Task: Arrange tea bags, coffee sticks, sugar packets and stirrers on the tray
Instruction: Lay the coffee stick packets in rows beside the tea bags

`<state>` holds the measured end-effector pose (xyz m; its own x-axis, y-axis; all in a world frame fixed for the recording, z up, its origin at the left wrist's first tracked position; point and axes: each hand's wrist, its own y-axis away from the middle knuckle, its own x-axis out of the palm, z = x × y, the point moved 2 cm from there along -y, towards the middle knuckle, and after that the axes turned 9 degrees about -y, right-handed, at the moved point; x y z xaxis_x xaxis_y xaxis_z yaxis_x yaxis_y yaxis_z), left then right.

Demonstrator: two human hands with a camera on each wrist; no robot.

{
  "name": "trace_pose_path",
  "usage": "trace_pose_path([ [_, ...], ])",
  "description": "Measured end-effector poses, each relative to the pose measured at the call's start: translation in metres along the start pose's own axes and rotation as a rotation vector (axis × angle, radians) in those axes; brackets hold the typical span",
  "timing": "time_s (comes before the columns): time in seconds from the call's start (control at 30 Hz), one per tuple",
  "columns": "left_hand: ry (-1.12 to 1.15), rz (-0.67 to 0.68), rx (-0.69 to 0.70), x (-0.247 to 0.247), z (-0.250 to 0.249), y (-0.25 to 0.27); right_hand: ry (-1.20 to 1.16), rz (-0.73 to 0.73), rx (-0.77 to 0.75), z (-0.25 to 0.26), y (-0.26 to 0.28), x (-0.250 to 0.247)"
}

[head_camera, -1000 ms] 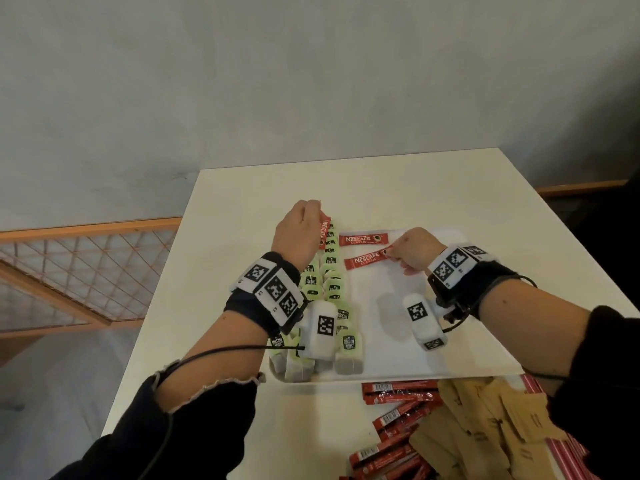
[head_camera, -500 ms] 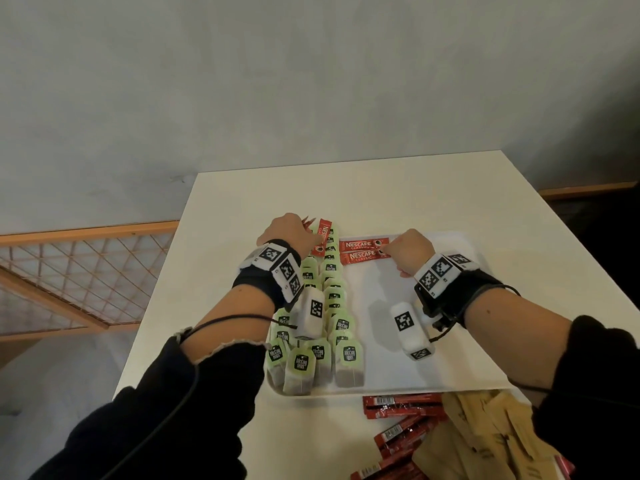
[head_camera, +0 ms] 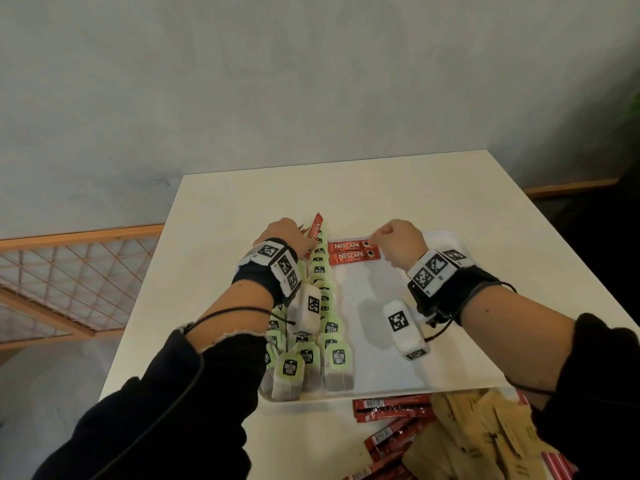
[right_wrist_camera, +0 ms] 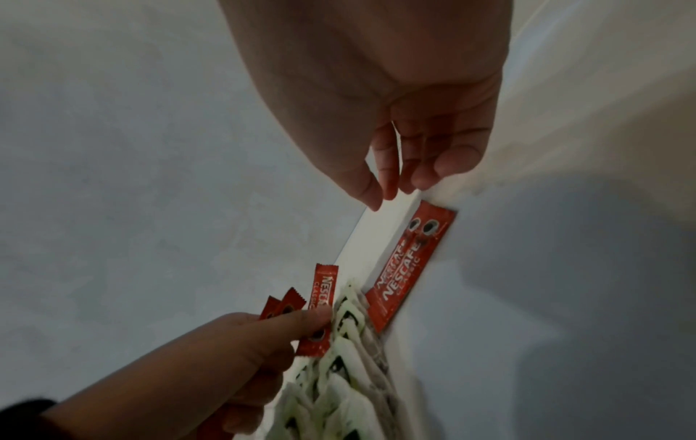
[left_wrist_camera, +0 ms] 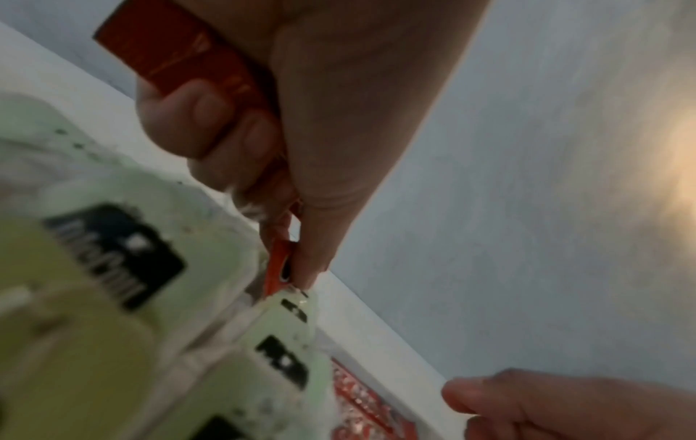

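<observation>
A white tray (head_camera: 381, 341) lies on the table. Rows of green tea bags (head_camera: 322, 306) fill its left side. Two red coffee sticks (head_camera: 351, 251) lie side by side across its far end. My left hand (head_camera: 308, 242) grips several more red coffee sticks (head_camera: 315, 226) over the tray's far left corner; the grip (left_wrist_camera: 263, 119) and the held sticks (right_wrist_camera: 324, 291) also show in the wrist views. My right hand (head_camera: 377, 240) hovers at the right end of the laid sticks (right_wrist_camera: 406, 262). Its fingertips (right_wrist_camera: 391, 184) point down and hold nothing.
On the table (head_camera: 346, 188) in front of the tray lie a pile of red coffee sticks (head_camera: 391, 410), brown sugar packets (head_camera: 478, 434) and red-striped items (head_camera: 561, 465) at the bottom right. A wooden lattice rail (head_camera: 69, 271) runs left of the table, below a grey wall.
My right hand slid the second stick square against the first and lifted its fingers off. My left hand came down toward the tray's far left corner with its sticks.
</observation>
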<state>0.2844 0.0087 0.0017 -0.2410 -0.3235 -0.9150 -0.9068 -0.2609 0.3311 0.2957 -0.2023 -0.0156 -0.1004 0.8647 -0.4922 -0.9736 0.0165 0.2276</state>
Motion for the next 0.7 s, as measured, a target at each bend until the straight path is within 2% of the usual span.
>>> trace_pose_path([
  [0.17, 0.213, -0.065, 0.099, -0.007, -0.013, 0.013, -0.118, 0.063, -0.075, 0.021, 0.007, 0.004],
  [0.33, 0.279, -0.059, 0.226, -0.012, -0.034, 0.037, -0.330, 0.196, -0.112, 0.045, 0.022, 0.011],
  [0.43, 0.266, -0.059, 0.305, -0.016, -0.035, 0.047, -0.333, 0.199, -0.144, 0.047, 0.027, 0.007],
  [0.53, 0.337, -0.127, 0.302, -0.022, -0.028, 0.054, -0.292, 0.209, -0.173, 0.046, 0.034, -0.004],
  [0.63, 0.400, -0.178, 0.315, -0.027, -0.026, 0.064, -0.181, 0.330, -0.212, 0.045, 0.047, -0.011],
  [0.7, 0.424, -0.194, 0.333, -0.029, -0.025, 0.069, -0.198, 0.393, -0.222, 0.046, 0.055, -0.013],
])
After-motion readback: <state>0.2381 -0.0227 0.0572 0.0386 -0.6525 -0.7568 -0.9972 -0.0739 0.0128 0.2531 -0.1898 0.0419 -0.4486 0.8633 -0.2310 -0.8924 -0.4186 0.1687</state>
